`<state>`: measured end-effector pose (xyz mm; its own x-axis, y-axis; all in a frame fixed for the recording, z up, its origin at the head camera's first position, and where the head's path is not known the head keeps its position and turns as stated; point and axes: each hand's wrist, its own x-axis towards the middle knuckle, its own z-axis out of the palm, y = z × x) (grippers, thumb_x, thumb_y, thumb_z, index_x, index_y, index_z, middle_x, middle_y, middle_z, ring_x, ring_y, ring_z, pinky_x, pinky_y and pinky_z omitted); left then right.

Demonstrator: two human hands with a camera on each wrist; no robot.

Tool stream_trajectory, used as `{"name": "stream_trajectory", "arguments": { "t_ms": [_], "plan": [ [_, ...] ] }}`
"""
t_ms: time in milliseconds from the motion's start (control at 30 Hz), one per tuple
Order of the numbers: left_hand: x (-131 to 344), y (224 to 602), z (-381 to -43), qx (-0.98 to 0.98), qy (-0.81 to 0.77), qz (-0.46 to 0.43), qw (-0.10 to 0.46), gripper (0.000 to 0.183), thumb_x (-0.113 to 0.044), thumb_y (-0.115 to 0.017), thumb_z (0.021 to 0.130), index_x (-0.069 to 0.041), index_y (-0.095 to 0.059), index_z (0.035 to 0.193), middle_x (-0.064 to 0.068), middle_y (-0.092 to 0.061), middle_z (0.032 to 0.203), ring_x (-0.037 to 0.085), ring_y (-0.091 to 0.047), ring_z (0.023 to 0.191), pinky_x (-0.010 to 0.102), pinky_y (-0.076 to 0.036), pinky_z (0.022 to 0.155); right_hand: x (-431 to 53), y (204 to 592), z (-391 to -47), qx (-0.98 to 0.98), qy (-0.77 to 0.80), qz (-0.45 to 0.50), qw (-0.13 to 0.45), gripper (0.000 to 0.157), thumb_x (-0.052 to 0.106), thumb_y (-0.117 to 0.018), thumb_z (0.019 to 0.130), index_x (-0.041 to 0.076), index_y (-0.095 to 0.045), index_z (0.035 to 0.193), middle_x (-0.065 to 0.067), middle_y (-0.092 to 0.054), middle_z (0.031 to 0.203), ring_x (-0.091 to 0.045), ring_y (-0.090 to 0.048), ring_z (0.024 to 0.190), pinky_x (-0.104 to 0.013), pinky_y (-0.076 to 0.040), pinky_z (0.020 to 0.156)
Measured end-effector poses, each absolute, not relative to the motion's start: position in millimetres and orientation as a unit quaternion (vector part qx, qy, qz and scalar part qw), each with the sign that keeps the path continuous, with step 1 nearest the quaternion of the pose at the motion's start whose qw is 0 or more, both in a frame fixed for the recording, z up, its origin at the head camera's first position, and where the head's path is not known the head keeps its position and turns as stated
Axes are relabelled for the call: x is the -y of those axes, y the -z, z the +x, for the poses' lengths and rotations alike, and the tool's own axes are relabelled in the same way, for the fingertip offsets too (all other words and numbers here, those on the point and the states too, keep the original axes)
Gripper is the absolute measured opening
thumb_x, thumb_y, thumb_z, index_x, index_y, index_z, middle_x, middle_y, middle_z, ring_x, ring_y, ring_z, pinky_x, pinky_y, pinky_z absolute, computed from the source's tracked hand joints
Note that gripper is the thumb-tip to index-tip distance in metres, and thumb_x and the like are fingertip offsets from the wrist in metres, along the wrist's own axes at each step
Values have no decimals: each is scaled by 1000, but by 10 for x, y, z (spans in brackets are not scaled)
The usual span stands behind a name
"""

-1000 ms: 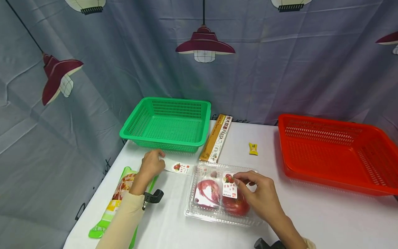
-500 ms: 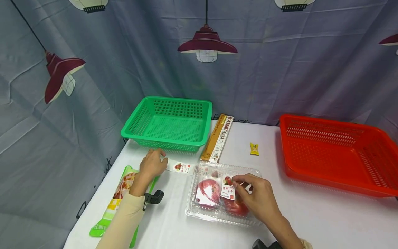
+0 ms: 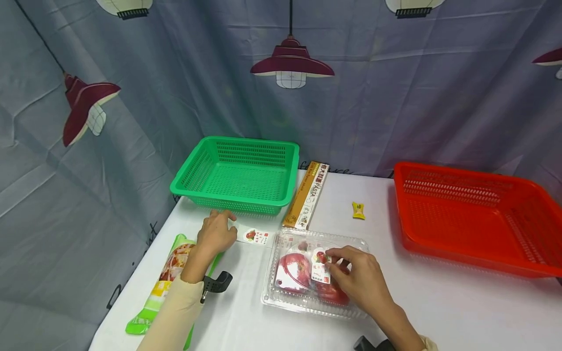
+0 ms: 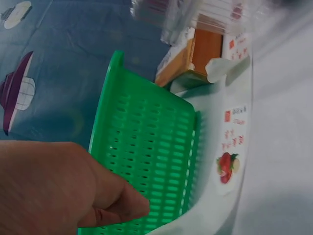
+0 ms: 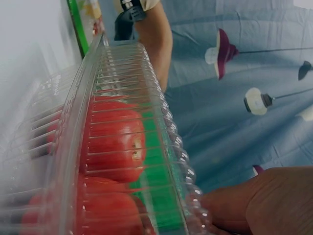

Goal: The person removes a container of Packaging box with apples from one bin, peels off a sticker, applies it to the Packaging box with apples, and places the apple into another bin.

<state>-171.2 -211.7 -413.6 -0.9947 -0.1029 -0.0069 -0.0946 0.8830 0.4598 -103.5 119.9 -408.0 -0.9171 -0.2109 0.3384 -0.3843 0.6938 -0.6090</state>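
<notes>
In the head view my right hand [image 3: 362, 275] pinches a white label [image 3: 321, 265] with a strawberry picture by its right edge. The label lies over the lid of a clear plastic clamshell box [image 3: 281, 302], which holds round red fruits [image 5: 115, 142], seen through its ribbed wall in the right wrist view. My left hand [image 3: 215, 233], near the green basket, has its fingertips at the left end of a white label strip [image 3: 256, 236]. In the left wrist view the left thumb and finger [image 4: 132, 203] meet above this strip, which carries more printed labels.
A green basket [image 3: 234, 200] stands behind my left hand. Beside it lies a pasta box [image 3: 307, 195], and right of that a small yellow packet [image 3: 358, 210]. A red basket [image 3: 461, 243] stands at the right. A green food pouch [image 3: 164, 278] lies under the left forearm.
My right hand and the label have shifted slightly left over the clamshell box. My left hand stays by the strip's end with little movement.
</notes>
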Motion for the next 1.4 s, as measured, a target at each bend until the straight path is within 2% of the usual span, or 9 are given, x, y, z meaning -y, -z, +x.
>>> {"name": "stream_trajectory", "arguments": {
  "t_ms": [167,333,600,767,867,967,1167,1300,1400],
  "plan": [
    [2078,4055,-1645,971,232,43,20,33,-10,-56,86,-8,-66,117,26,-52,122,45,-51,105,58,-47,71,-1184,4087,-1038,918,-342,165,118,28,1,-85,70,11,-77,94,11,-62,74,-7,-48,60,-26,-42,56],
    [2006,3985,-1557,969,244,16,27,29,-11,-59,88,-8,-67,116,24,-54,121,45,-52,105,57,-47,71,-1172,4099,-1040,924,-327,159,114,29,4,-87,68,12,-77,95,9,-63,76,-10,-48,63,-28,-43,57],
    [1880,3935,-1371,961,272,-52,6,18,-14,-68,90,-10,-68,107,12,-61,102,27,-58,90,47,-46,78,-1152,4122,-1042,932,-311,152,104,31,7,-88,68,14,-78,96,9,-62,79,-11,-47,67,-29,-42,58],
    [1796,3948,-1263,951,297,-85,-14,17,-11,-67,90,-12,-69,107,8,-62,102,27,-60,97,45,-47,82,-1148,4128,-1038,937,-298,150,105,34,9,-89,67,14,-78,99,4,-63,86,-13,-47,72,-31,-44,60],
    [1743,3990,-1223,936,332,-111,-32,17,-12,-65,92,-11,-68,110,8,-64,105,27,-61,98,44,-48,81,-1151,4138,-1040,938,-286,157,113,35,12,-90,67,13,-78,100,1,-60,92,-17,-50,80,-33,-46,64],
    [1692,4039,-1212,918,370,-133,-50,21,-15,-62,96,-9,-65,116,6,-65,105,23,-63,94,41,-50,79,-1153,4143,-1043,938,-273,172,127,35,12,-89,68,11,-78,101,-3,-57,97,-20,-49,85,-34,-46,65],
    [1588,4101,-1199,899,405,-140,-89,47,-30,-59,99,-8,-48,139,4,-62,104,17,-63,88,40,-50,74,-1134,4152,-1042,938,-251,196,136,36,11,-82,73,10,-76,108,-5,-55,101,-21,-44,85,-29,-40,58],
    [1520,4156,-1183,893,417,-148,-84,61,-29,-63,96,-15,-36,149,10,-60,108,16,-63,85,39,-50,71,-1115,4163,-1034,942,-237,203,125,39,15,-81,74,12,-75,112,-6,-55,103,-22,-42,85,-28,-38,57],
    [1483,4191,-1173,890,422,-159,-72,64,-24,-64,95,-23,-34,151,14,-58,110,16,-62,82,38,-50,69,-1122,4168,-1020,941,-233,214,119,36,20,-82,74,17,-77,110,-8,-54,105,-23,-42,87,-29,-38,61]
  ]
}}
